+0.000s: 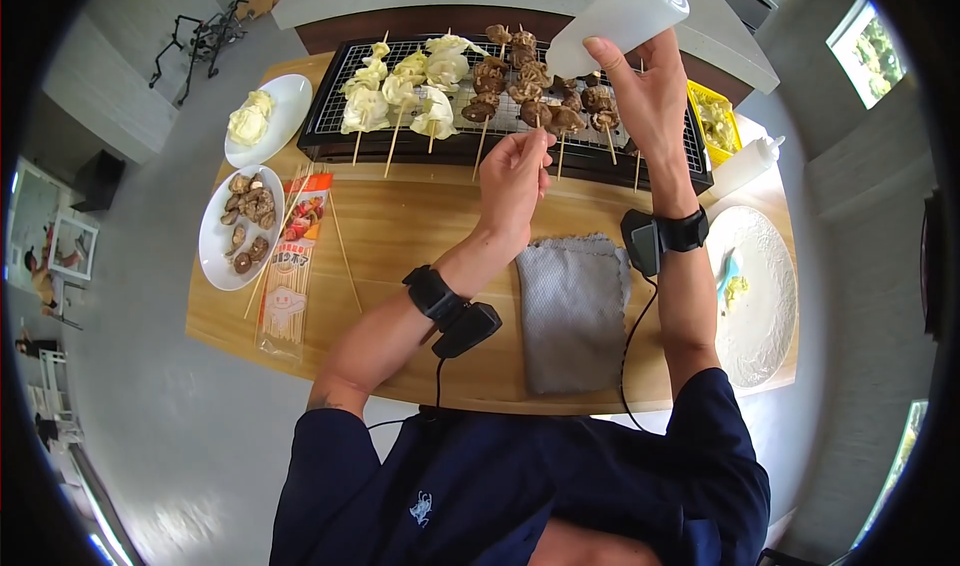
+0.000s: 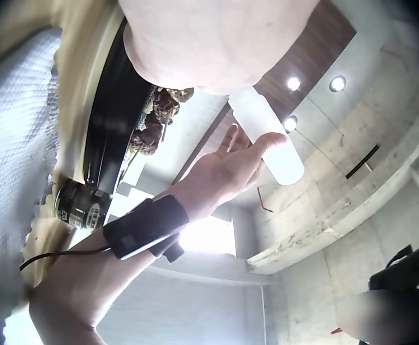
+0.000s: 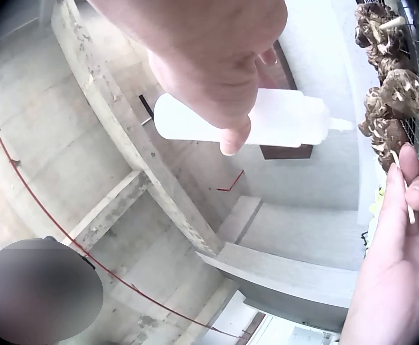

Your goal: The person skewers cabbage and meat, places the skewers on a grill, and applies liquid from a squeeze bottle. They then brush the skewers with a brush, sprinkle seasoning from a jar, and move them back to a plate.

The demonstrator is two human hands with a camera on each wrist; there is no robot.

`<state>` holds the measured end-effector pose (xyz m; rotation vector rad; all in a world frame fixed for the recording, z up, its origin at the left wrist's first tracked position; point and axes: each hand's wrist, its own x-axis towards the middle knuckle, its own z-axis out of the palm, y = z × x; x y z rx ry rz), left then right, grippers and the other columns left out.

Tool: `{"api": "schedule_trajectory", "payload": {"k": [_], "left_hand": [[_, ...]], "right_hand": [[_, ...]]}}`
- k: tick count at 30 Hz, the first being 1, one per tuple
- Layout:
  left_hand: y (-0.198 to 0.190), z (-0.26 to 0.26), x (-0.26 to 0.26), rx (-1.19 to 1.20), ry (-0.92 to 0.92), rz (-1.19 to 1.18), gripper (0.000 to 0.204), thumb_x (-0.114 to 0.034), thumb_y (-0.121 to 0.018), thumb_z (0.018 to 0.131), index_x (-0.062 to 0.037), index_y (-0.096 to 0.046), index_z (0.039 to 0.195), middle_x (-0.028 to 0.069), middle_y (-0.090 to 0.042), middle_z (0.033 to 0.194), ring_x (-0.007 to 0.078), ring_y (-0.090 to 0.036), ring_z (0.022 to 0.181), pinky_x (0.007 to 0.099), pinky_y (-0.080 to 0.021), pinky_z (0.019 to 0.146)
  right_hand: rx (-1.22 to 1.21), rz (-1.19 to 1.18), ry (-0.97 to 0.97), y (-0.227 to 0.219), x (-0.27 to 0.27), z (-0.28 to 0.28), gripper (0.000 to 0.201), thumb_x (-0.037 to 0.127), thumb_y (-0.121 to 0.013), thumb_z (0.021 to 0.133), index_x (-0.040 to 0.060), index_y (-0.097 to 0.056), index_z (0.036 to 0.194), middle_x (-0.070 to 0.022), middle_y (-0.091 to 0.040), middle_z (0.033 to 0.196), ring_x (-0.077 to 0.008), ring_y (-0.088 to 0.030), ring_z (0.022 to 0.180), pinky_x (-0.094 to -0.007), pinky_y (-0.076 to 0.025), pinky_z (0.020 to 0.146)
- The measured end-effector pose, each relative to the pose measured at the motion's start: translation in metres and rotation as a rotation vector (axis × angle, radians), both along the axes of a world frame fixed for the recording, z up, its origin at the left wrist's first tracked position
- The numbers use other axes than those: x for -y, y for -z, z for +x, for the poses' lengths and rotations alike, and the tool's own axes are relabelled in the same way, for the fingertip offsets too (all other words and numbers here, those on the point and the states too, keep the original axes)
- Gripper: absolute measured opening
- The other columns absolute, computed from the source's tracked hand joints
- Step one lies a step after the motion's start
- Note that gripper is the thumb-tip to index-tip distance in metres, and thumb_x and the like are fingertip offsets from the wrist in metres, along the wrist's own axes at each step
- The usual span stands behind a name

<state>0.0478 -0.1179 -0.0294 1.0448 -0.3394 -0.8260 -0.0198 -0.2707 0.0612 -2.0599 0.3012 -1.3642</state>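
Note:
Over the right half of the black grill, my right hand grips a white squeeze bottle, tilted with its base up. The right wrist view shows the bottle's nozzle pointing towards the skewered mushrooms. My left hand pinches the lower end of a wooden skewer of brown mushrooms at the grill's front edge; finger and thumb meet on the stick in the right wrist view. More mushroom skewers lie on both sides. Cabbage skewers lie on the grill's left half.
Left: plates of cabbage and mushrooms, a skewer packet and loose sticks. A grey cloth lies in front. Right: a yellow basket, another squeeze bottle and a large plate with a blue-handled utensil.

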Motion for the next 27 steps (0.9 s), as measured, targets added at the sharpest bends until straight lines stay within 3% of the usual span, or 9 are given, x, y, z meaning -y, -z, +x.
{"api": "schedule_trajectory", "payload": {"k": [2,8,11,12,13,16,18,21,27], "left_hand": [[-0.001,-0.001,0.000,0.006,-0.001,-0.013,0.020,-0.026,-0.065,0.101,-0.0069,-0.069,0.101,-0.0058,-0.056,0.078,0.0019,-0.049,0.059,0.0197,-0.039,0.050],[0.001,-0.005,-0.001,-0.007,0.019,-0.032,0.018,-0.024,-0.067,0.100,-0.0066,-0.068,0.099,-0.0040,-0.057,0.078,0.0023,-0.049,0.057,0.0201,-0.038,0.049],[0.003,-0.008,0.003,-0.027,0.020,-0.065,0.017,-0.023,-0.067,0.100,-0.0067,-0.067,0.098,-0.0036,-0.057,0.078,0.0024,-0.049,0.056,0.0201,-0.038,0.049],[0.003,-0.008,0.002,-0.029,0.019,-0.061,0.016,-0.023,-0.067,0.100,-0.0066,-0.066,0.098,-0.0036,-0.057,0.078,0.0024,-0.049,0.057,0.0201,-0.038,0.049],[0.002,-0.008,0.002,-0.029,0.017,-0.055,0.016,-0.023,-0.067,0.100,-0.0066,-0.066,0.098,-0.0036,-0.056,0.078,0.0024,-0.049,0.057,0.0201,-0.038,0.049],[0.001,-0.007,0.002,-0.035,0.009,-0.046,0.016,-0.022,-0.067,0.100,-0.0067,-0.064,0.097,-0.0038,-0.056,0.077,0.0023,-0.049,0.057,0.0201,-0.038,0.048],[0.000,-0.006,0.002,-0.040,-0.006,-0.060,0.016,-0.022,-0.068,0.099,-0.0066,-0.063,0.097,-0.0039,-0.056,0.076,0.0024,-0.049,0.056,0.0201,-0.037,0.048],[0.000,-0.005,0.005,-0.045,-0.034,-0.089,0.017,-0.022,-0.068,0.099,-0.0065,-0.061,0.095,-0.0040,-0.056,0.075,0.0026,-0.049,0.056,0.0203,-0.037,0.048],[0.002,-0.005,0.006,-0.040,-0.061,-0.100,0.018,-0.021,-0.069,0.098,-0.0055,-0.060,0.095,-0.0037,-0.055,0.072,0.0029,-0.049,0.055,0.0207,-0.036,0.047]], "right_hand": [[-0.009,0.008,0.056,0.002,0.001,0.002,0.056,0.029,-0.082,0.087,-0.0038,-0.056,0.125,-0.0172,-0.074,0.108,-0.0240,-0.071,0.103,-0.0363,-0.054,0.091],[0.102,0.122,-0.072,-0.004,0.023,0.027,0.051,0.026,-0.081,0.088,-0.0043,-0.059,0.122,-0.0173,-0.073,0.109,-0.0232,-0.071,0.102,-0.0356,-0.055,0.089],[-0.008,0.029,-0.002,-0.026,0.038,0.040,0.055,0.031,-0.076,0.091,-0.0034,-0.057,0.130,-0.0164,-0.073,0.109,-0.0224,-0.070,0.103,-0.0356,-0.057,0.086],[-0.099,-0.021,0.023,-0.033,0.041,0.042,0.052,0.029,-0.070,0.097,-0.0039,-0.054,0.133,-0.0152,-0.069,0.119,-0.0217,-0.067,0.110,-0.0352,-0.056,0.089],[-0.102,-0.029,0.016,-0.036,0.047,0.046,0.052,0.029,-0.070,0.097,-0.0039,-0.054,0.133,-0.0152,-0.069,0.119,-0.0217,-0.067,0.110,-0.0352,-0.056,0.089],[-0.178,0.006,0.026,-0.029,0.074,0.061,0.054,0.028,-0.077,0.092,-0.0065,-0.054,0.128,-0.0141,-0.070,0.116,-0.0195,-0.068,0.105,-0.0316,-0.054,0.089],[-0.099,-0.066,0.040,-0.016,0.088,0.068,0.062,0.041,-0.081,0.086,-0.0055,-0.060,0.121,-0.0158,-0.073,0.109,-0.0218,-0.071,0.097,-0.0350,-0.055,0.086],[-0.125,0.077,0.019,-0.026,0.055,0.052,0.066,0.049,-0.081,0.083,-0.0042,-0.062,0.118,-0.0137,-0.074,0.104,-0.0200,-0.070,0.093,-0.0342,-0.055,0.083],[-0.192,0.066,-0.072,-0.034,0.019,0.031,0.063,0.047,-0.086,0.080,-0.0046,-0.064,0.109,-0.0104,-0.073,0.093,-0.0125,-0.067,0.082,-0.0268,-0.054,0.075]]}}
